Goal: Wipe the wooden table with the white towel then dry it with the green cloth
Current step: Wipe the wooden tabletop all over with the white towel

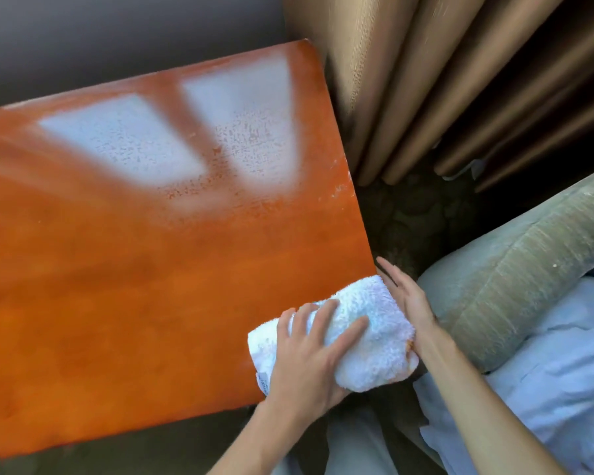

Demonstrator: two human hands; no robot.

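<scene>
Left hand (311, 351): fingers spread flat, pressing down on white towel (364, 337), no closed grip. Right hand (403, 296): open, palm against towel's right side. White towel: bunched at near right corner of wooden bench (134, 269). Beyond: pale window reflections on bench; tan curtains (426, 80).

Tan pleated curtains (443, 80), grey wall (117, 29), green upholstered armchair (528, 262), dark patterned floor (415, 217)

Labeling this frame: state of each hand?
Left hand: open, palm pressing the white towel.
Right hand: open, flat against the towel's far edge, no grip.
</scene>
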